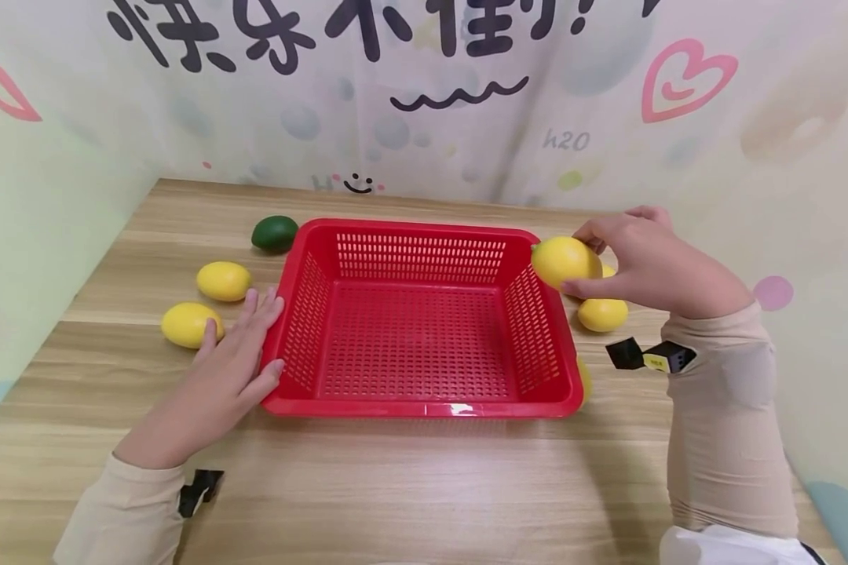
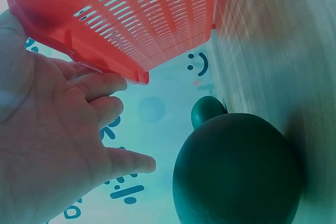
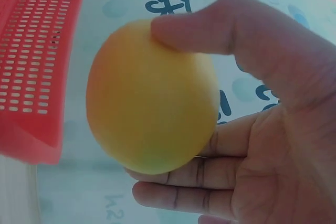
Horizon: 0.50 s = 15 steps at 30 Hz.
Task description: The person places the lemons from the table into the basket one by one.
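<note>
While the right hand pinched a lemon, the left hand touched the red basket. Left fingers stood partly apart.

**Glossy plastic over wood grain**

The red basket looks like moulded plastic, glossy along its rim, where a white highlight shows; its walls and floor are perforated. The yellow lemons appear smooth, with a soft satin sheen, while the green fruit is smooth and faintly shiny. Beneath, the worktop has a wood-grain surface, smooth and slightly reflective. The printed backdrop is matt, cloth or paper being hard to tell. The beige sleeves look like matt, softly wrinkled cloth.
</note>
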{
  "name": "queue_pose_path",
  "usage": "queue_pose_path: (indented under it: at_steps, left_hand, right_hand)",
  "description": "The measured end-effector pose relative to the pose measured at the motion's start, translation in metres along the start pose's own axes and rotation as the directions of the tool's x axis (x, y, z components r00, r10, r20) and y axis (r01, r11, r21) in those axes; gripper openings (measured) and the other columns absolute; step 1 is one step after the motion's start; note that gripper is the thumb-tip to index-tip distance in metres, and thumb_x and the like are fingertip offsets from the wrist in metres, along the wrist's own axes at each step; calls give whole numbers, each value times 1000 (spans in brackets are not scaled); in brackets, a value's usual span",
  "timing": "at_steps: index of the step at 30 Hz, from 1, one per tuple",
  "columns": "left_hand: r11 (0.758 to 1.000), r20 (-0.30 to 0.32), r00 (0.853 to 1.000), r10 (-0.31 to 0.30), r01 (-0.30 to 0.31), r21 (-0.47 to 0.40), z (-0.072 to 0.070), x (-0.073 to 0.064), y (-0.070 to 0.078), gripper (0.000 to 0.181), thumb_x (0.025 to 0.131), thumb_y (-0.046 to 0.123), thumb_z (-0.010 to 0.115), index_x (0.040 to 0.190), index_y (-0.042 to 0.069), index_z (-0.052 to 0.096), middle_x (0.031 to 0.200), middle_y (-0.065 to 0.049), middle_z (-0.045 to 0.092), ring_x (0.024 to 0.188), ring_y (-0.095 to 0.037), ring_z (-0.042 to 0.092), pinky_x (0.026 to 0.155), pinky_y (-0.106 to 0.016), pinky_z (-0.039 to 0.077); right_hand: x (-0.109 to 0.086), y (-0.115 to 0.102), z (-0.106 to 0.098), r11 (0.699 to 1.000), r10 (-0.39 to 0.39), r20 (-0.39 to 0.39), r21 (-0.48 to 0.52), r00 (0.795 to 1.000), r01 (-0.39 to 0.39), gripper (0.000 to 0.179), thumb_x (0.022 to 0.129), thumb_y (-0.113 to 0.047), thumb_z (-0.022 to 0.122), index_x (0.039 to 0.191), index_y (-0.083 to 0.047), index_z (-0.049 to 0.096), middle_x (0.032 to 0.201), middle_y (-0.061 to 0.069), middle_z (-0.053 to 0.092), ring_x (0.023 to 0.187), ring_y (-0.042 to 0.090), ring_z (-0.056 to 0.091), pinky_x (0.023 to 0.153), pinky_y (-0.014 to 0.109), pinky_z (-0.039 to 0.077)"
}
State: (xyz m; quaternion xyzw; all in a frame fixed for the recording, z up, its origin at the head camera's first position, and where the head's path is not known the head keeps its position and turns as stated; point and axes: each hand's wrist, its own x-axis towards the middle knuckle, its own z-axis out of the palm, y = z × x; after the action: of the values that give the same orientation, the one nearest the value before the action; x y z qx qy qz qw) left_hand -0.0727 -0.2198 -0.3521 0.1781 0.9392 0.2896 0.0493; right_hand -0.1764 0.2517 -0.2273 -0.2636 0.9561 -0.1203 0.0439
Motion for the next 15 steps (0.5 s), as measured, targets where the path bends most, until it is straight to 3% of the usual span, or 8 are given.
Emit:
queue_pose_path:
  at_steps: [15]
  left_hand:
    - [1000, -3, 1000, -3, 3, 5, 1, 0, 0, 78, 104, 22, 54, 166, 5, 9, 172, -15, 7, 158, -37, -3, 115, -74, -10]
  right_hand:
    - [12, -1, -3, 1000, 3, 9, -4, 1000, -3, 42, 85, -30, 83, 113, -2, 68, 98, 6, 70, 100, 26, 61, 106, 56, 23]
